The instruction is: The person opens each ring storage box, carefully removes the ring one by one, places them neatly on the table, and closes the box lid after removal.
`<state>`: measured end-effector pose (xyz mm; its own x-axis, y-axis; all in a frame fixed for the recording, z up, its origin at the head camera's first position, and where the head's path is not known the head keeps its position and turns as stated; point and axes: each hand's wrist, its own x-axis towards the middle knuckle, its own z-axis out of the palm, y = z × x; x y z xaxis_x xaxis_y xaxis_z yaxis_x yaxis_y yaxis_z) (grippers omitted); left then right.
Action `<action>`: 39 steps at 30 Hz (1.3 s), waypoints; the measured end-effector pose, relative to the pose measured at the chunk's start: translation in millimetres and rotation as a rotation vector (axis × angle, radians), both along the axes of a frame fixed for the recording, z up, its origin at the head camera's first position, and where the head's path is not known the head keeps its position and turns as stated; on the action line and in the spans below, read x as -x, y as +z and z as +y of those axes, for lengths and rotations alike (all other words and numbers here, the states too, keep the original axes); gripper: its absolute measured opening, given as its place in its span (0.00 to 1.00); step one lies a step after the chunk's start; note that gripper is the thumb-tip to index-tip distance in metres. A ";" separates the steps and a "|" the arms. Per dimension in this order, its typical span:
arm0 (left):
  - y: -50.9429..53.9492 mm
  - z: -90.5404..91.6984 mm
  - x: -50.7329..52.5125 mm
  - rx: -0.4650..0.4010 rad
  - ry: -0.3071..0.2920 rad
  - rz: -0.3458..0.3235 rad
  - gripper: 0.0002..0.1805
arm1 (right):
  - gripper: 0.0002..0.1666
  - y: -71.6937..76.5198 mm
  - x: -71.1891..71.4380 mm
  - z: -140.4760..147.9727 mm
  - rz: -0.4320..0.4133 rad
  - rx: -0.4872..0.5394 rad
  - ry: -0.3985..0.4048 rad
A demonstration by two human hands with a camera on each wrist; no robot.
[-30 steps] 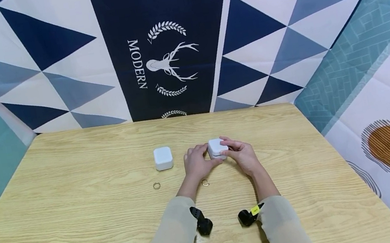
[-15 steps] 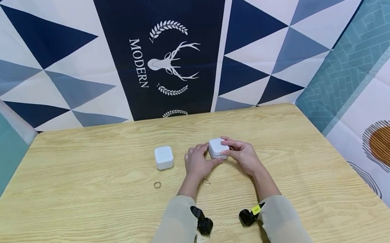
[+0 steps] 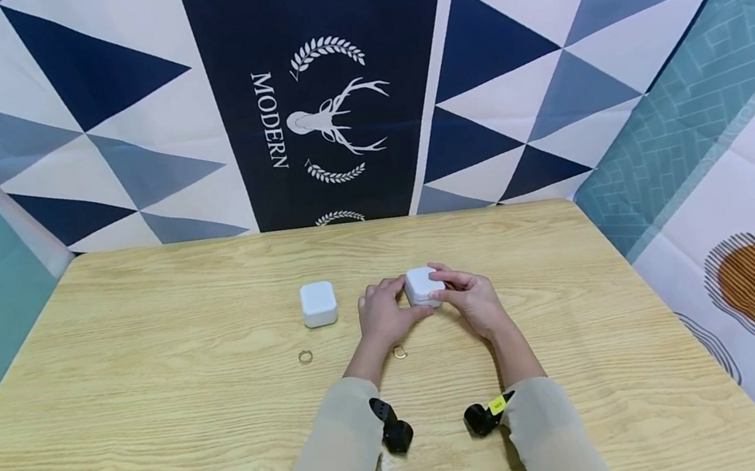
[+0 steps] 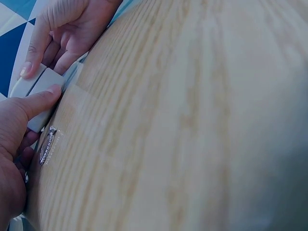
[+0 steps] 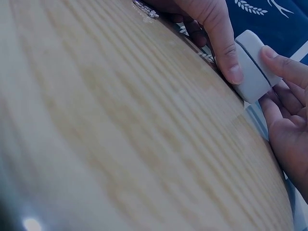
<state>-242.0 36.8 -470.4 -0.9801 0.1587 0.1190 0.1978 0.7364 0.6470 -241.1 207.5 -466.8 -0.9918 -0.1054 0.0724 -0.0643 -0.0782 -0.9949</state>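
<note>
In the head view both my hands are at a small white box with rounded corners on the wooden table. My left hand grips the lower part, its thumb along the near side. From the right, my right hand pinches the lid, with its thumb on the lid's near side. A thin dark seam runs between lid and base in the wrist views. Close to my left forearm lies a ring; in the left wrist view a ring shows small sparkling stones. The box's inside is hidden.
A second white box, its lid on, stands left of my hands. In front of it lies another ring. The light wooden table ends at a patterned cloth backdrop.
The gap under the lid at the box's front has narrowed to a thin seam. My hands keep almost the same place, and the whole view has shifted slightly.
</note>
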 end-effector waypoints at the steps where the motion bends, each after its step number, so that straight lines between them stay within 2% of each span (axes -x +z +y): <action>1: -0.2 0.1 0.3 0.000 0.000 0.001 0.42 | 0.25 0.0 0.0 0.0 0.001 0.001 0.001; 13: 1.2 0.6 1.0 0.010 -0.002 -0.001 0.42 | 0.26 2.3 0.9 1.2 0.005 -0.001 0.011; 18: 2.2 0.6 1.0 0.005 -0.001 -0.005 0.42 | 0.31 2.2 2.4 1.3 -0.023 -0.023 0.009; 30: 1.1 -0.5 -0.5 -0.012 0.003 0.006 0.42 | 0.36 1.4 3.9 0.9 -0.085 -0.040 0.020; 39: 2.8 0.4 -2.0 -0.004 0.013 -0.002 0.41 | 0.36 1.8 4.7 2.1 -0.101 -0.060 0.024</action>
<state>-240.1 37.2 -467.6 -0.9824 0.1452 0.1177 0.1867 0.7365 0.6502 -245.7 209.6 -465.0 -0.9909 -0.1300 -0.0346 0.0373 -0.0183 -0.9991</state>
